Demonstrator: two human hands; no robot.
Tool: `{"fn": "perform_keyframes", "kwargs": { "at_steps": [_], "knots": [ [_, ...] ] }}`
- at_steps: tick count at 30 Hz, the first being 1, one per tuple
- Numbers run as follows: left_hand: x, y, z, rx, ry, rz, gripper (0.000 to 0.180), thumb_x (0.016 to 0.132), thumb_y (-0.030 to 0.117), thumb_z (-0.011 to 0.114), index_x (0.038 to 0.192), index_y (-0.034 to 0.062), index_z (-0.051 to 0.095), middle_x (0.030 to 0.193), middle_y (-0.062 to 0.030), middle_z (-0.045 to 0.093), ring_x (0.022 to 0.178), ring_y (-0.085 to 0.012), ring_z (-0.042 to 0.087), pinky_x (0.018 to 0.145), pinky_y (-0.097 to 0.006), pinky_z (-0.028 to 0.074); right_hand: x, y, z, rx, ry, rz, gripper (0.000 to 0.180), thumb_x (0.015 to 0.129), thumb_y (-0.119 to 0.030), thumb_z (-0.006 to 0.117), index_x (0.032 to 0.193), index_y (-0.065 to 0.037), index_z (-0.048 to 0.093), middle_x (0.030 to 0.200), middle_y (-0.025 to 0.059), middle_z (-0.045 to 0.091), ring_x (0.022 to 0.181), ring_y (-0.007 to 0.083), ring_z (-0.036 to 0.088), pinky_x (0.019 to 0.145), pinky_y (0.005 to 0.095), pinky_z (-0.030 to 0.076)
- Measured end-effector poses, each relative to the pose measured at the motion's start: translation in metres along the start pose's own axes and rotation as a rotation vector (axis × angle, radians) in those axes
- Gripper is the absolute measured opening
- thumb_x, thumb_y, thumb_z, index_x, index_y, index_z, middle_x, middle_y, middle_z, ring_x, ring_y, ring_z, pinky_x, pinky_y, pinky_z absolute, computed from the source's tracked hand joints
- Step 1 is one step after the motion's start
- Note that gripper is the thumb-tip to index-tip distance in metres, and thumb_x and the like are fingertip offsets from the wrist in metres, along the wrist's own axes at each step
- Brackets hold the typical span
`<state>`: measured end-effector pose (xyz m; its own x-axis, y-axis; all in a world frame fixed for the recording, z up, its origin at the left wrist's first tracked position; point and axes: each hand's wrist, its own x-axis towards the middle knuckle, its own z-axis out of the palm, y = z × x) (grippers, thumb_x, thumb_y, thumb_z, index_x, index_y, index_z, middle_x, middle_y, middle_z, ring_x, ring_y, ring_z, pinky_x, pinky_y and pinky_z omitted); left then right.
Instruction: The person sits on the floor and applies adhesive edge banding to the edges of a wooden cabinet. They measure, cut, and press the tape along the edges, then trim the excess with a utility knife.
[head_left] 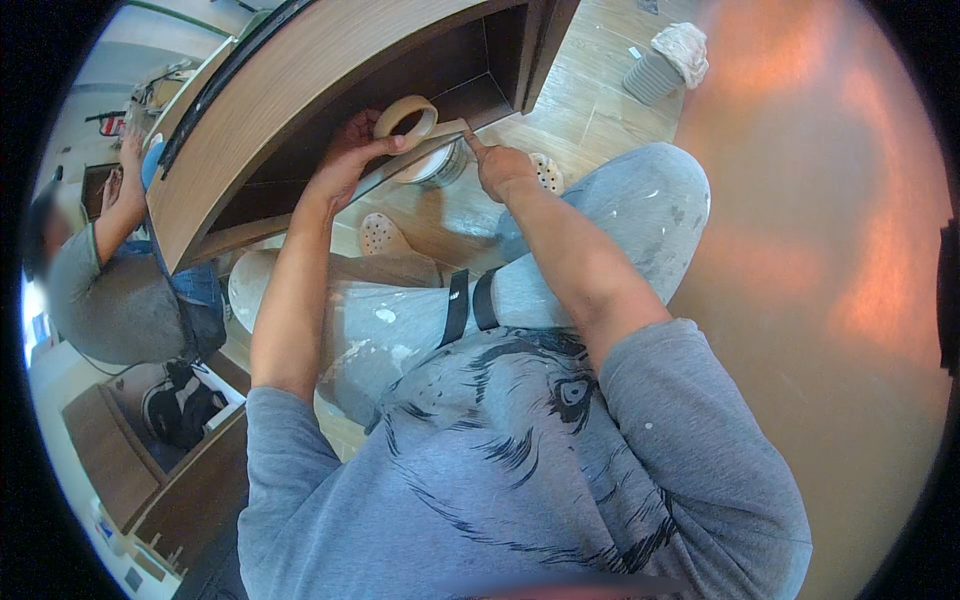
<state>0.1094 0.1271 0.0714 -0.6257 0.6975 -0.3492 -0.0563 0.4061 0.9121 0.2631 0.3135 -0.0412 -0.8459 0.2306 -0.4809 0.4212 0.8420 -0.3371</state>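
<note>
Now, tape roll (406, 116): gripped in left hand (345, 158), at cabinet edge (300, 90).
Right hand (503, 168): forefinger pressing tape strip (440, 132), other fingers curled.

the left hand (345, 160) hides part of the tape roll (405, 118); a co-worker's face is blurred.

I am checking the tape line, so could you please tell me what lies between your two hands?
In the head view, a pulled strip of masking tape runs from the tape roll in the left hand to the right hand, along the edge of the wooden cabinet.
</note>
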Motion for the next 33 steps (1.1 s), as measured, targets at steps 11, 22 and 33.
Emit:
{"fn": "perform_keyframes", "kwargs": {
  "at_steps": [11,22,33],
  "knots": [
    [0.024,0.021,0.021,-0.113,-0.089,0.002,0.056,0.086,0.028,0.083,0.131,0.0036,0.060,0.125,-0.0086,0.066,0.117,-0.0196,0.061,0.105,-0.033,0.047,-0.003,-0.002,-0.005,-0.016,0.000,0.046,0.084,0.098,-0.005,0.044,0.166,-0.030,0.001,0.126,0.0239,0.067,0.112,0.0346,0.069,0.098,0.0453,0.055],
    [0.053,0.005,0.040,-0.110,-0.179,-0.009,0.048,0.087,0.028,0.082,0.125,0.0071,0.063,0.117,-0.0048,0.067,0.113,-0.0165,0.062,0.103,-0.031,0.047,-0.009,0.002,-0.016,-0.028,0.033,0.101,0.085,0.097,-0.007,0.044,0.166,-0.029,-0.002,0.120,0.0242,0.070,0.106,0.0357,0.072,0.093,0.0463,0.057],
    [0.076,-0.012,0.045,-0.062,-0.129,0.020,0.042,0.087,0.027,0.081,0.121,0.0077,0.066,0.112,-0.0055,0.070,0.104,-0.0168,0.063,0.094,-0.032,0.049,-0.007,0.011,-0.015,-0.015,0.072,0.118,0.086,0.093,-0.006,0.045,0.166,-0.026,0.005,0.117,0.0248,0.071,0.105,0.0379,0.071,0.094,0.0478,0.056]
  ]
}}
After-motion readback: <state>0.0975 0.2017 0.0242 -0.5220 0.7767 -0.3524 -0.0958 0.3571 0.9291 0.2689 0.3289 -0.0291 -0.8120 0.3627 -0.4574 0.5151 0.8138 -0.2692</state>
